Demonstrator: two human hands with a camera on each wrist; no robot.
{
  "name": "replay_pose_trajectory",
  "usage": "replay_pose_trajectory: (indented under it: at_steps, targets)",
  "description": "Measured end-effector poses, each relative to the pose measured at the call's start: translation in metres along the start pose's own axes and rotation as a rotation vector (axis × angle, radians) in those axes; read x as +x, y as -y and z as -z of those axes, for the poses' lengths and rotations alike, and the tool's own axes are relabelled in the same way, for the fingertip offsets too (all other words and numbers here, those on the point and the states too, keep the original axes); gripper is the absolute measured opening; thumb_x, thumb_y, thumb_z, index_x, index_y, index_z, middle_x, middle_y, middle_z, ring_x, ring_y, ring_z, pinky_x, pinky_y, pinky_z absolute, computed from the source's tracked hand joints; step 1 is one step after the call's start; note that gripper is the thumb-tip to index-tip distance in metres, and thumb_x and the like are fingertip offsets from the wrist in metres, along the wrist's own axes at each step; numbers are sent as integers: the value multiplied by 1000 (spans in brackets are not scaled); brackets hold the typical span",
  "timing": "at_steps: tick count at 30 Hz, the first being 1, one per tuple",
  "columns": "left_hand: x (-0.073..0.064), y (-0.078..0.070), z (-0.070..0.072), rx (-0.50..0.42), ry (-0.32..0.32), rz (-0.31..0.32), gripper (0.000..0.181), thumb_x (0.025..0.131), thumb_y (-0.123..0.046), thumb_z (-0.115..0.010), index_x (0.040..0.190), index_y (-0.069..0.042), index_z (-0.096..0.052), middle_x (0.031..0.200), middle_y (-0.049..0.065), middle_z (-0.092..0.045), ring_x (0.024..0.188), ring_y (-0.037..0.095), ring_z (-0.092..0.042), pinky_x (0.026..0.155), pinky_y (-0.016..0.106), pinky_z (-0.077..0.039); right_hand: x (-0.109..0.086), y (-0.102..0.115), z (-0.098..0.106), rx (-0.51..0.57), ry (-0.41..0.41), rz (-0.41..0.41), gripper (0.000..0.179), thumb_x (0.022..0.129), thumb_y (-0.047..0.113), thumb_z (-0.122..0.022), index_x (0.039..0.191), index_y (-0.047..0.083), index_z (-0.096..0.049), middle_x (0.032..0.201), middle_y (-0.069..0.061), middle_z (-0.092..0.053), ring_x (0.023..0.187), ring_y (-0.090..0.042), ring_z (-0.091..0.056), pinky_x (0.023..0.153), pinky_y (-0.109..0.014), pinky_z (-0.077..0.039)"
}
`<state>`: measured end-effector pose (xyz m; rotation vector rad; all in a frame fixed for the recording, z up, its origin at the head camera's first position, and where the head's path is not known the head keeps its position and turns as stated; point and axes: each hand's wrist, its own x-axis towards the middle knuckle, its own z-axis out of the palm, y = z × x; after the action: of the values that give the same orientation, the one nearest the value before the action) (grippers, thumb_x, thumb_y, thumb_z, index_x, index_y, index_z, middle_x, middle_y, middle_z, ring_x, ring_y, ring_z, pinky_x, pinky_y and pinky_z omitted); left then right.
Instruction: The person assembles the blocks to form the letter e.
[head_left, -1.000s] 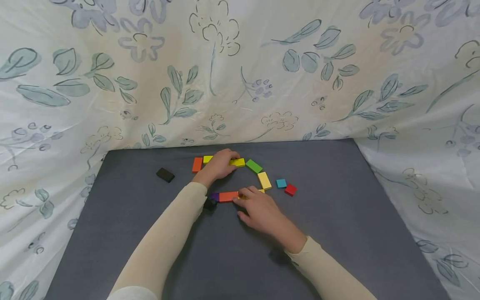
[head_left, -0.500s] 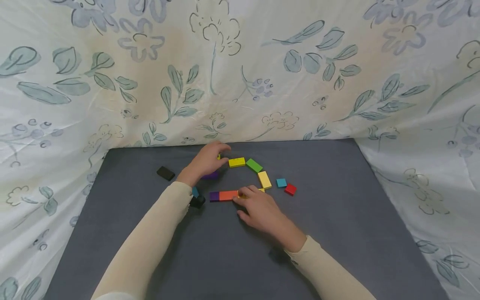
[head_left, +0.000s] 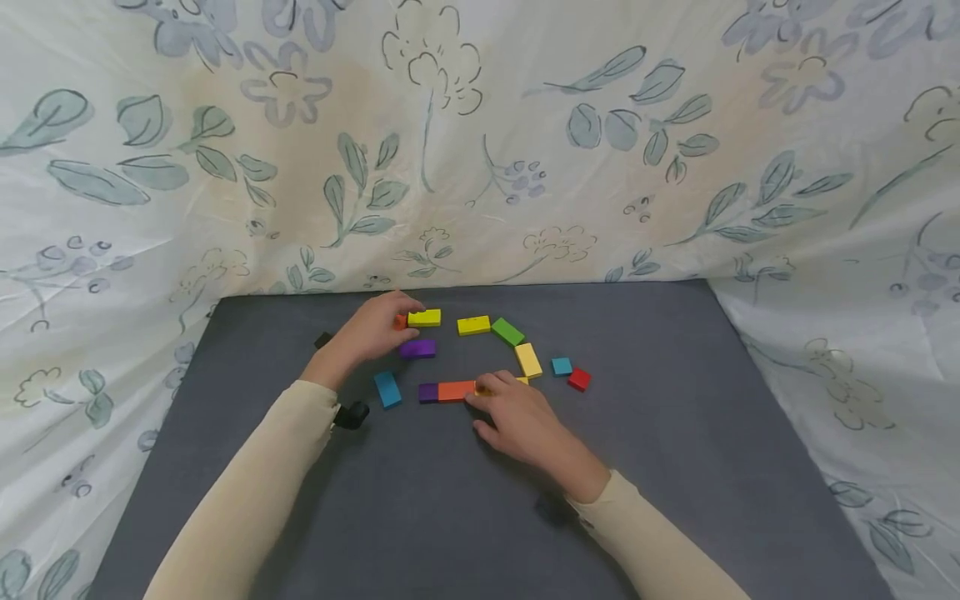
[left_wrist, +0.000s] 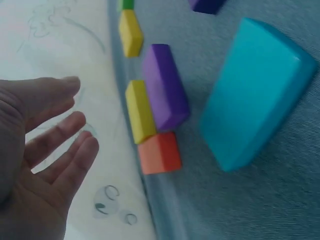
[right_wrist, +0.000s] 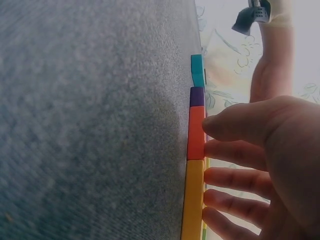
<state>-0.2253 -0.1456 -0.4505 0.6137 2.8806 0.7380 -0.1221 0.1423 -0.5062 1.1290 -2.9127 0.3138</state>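
My left hand (head_left: 367, 329) hovers at the back left, fingers loosely extended. In the head view it partly covers an orange block (head_left: 401, 321) beside a yellow block (head_left: 425, 317). Nothing lies between thumb and fingers of the left hand (left_wrist: 55, 145) in its wrist view. A purple block (head_left: 417, 349) and a blue block (head_left: 387, 389) lie near it. My right hand (head_left: 517, 417) rests its fingertips along a straight row: a short dark purple block (head_left: 428, 393), an orange-red block (head_left: 454, 392) and a yellow-orange block (right_wrist: 194, 200), mostly hidden from the head camera.
Another yellow block (head_left: 474, 325), a green block (head_left: 508, 332) and a pale yellow block (head_left: 528, 360) curve round the right side. Farther right sit a small blue block (head_left: 561, 367) and a red block (head_left: 580, 379). A floral cloth (head_left: 480, 167) hangs behind the dark tabletop (head_left: 675, 433).
My left hand has moved left, off the back yellow blocks, uncovering the purple and blue blocks and now partly covering the orange and black ones. The right hand has stayed in place.
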Motion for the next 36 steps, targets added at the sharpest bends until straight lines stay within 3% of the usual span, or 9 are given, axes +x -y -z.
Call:
replay_pose_trajectory:
  at_steps: [5, 11, 15, 19, 25, 36]
  targets:
    - [-3, 6, -12, 30, 65, -18, 44, 99, -12, -80, 139, 1, -70, 137, 17, -67, 125, 36, -63, 112, 56, -47, -3, -1, -2, -5, -10, 4, 45, 99, 35, -81, 140, 19, -76, 136, -3, -65, 124, -22, -55, 90, -39, -60]
    - [-5, 12, -28, 54, 83, -16, 41, 98, -10, -81, 137, 1, -72, 131, 16, -69, 109, 32, -64, 108, 53, -50, -5, -2, -6, -6, -13, 20, 44, 99, 35, -81, 140, 19, -77, 134, -3, -65, 122, -22, -55, 90, -39, -60]
    - [-5, 12, -34, 62, 103, -6, 40, 99, -8, -79, 137, 0, -72, 132, 16, -70, 114, 32, -65, 109, 53, -50, -6, -2, -6, -4, -13, 18, 44, 99, 35, -81, 140, 19, -77, 135, -3, -65, 123, -22, -55, 90, -39, -60]
    - [-5, 11, -38, 82, 114, -3, 39, 99, -8, -79, 137, -2, -73, 132, 15, -71, 118, 33, -66, 111, 54, -49, -8, -4, -6, -4, -17, 28, 44, 99, 35, -81, 140, 20, -76, 135, -3, -65, 121, -21, -55, 90, -38, -59]
    - [-2, 9, -40, 102, 119, 1, 36, 99, -7, -79, 134, -3, -75, 123, 12, -74, 109, 30, -67, 106, 51, -53, -9, -4, -4, -1, -24, 34, 44, 100, 35, -80, 141, 19, -76, 135, -4, -65, 120, -22, -55, 90, -38, -59]
    - [-3, 6, -41, 107, 128, 6, 35, 98, -6, -79, 132, -2, -76, 123, 12, -75, 107, 30, -67, 104, 51, -54, -8, -3, -5, -2, -1, 16, 45, 100, 36, -80, 141, 19, -75, 137, -3, -64, 123, -22, -54, 93, -39, -59]
